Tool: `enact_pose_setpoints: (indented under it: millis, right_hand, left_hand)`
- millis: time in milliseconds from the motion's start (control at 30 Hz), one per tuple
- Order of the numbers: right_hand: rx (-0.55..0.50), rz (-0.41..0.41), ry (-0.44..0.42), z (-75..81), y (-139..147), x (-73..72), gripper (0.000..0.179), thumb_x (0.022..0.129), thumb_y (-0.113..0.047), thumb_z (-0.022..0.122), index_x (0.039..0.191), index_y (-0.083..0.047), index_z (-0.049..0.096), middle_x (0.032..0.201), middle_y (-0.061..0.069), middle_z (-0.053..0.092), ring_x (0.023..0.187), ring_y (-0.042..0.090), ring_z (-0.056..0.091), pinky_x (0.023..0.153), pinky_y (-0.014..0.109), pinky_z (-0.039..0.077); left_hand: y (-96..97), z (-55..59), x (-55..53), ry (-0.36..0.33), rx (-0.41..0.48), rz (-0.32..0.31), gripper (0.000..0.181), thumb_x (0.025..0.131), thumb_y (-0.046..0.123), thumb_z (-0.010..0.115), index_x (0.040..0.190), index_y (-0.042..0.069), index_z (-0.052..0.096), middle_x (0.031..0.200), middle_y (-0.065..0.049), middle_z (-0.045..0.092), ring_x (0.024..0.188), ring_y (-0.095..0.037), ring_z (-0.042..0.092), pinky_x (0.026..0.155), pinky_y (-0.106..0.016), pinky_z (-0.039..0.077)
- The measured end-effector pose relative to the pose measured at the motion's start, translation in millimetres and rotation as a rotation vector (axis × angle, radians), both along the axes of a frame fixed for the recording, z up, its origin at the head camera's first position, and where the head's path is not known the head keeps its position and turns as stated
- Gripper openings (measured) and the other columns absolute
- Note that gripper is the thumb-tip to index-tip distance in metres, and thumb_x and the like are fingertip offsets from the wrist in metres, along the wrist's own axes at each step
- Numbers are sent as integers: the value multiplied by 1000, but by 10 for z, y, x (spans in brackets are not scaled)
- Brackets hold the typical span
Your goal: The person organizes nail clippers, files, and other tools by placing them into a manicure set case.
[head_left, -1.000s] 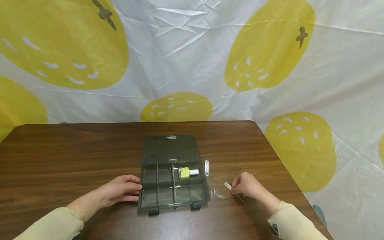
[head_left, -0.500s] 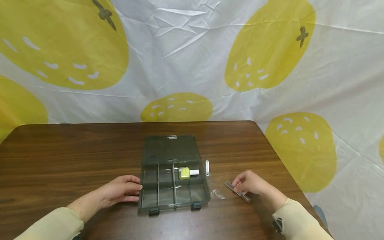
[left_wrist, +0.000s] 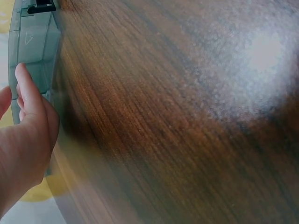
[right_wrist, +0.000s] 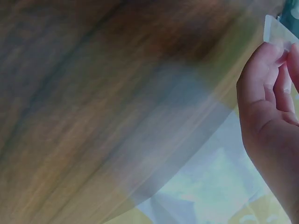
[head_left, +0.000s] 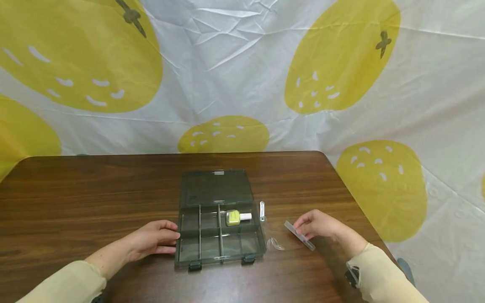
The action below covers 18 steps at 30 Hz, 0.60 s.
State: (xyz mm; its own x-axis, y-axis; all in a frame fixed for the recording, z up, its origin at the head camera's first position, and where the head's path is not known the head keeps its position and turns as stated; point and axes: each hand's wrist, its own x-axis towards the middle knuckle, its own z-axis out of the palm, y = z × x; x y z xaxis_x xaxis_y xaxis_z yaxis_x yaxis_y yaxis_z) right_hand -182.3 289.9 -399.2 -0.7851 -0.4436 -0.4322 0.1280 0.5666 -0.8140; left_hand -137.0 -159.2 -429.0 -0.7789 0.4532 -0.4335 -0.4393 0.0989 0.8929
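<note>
An organizer box (head_left: 210,248) of dark see-through plastic lies on the table with its lid (head_left: 216,187) folded back. One of its rear compartments holds a yellow-green nail polish bottle (head_left: 233,218) with a white cap, lying on its side. My left hand (head_left: 149,240) rests against the box's left wall, its fingers (left_wrist: 32,93) fairly straight. To the right of the box, my right hand (head_left: 316,225) pinches a slim, flat, translucent strip (head_left: 291,228) between thumb and fingers. In the right wrist view only one end of the strip (right_wrist: 276,31) shows beyond the fingertips.
A silver nail clipper (head_left: 262,211) lies close to the box's right side. Nearer the front is a thin, clear, curved thing (head_left: 274,244), its kind unclear. A fruit-print sheet (head_left: 227,84) hangs behind the wooden table (head_left: 94,189).
The right hand has shifted slightly up and away, and the strip has turned to show its broad face. My left hand, the box and the bottle stay in place.
</note>
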Motion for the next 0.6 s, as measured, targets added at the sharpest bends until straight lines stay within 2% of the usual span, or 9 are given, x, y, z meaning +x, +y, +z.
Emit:
enact_pose_setpoints:
  millis: [200,600]
  right_hand:
    - [-47,4,-40,88,-73,-39,30,86,-1,59,104,22,52,74,-6,62,66,4,58,64,19,56]
    - [-58,14,-58,239,-211,-150,31,86,-2,58,107,21,52,75,-5,62,67,6,59,64,19,56]
  left_hand:
    - [-4,4,2,-2,-2,-2,46,91,12,55,122,-10,31,99,-4,48,92,-14,52,86,-30,57]
    - [-11,-10,-1,-3,12,-7,41,91,11,54,120,-9,32,97,-2,48,90,-13,52,85,-30,57]
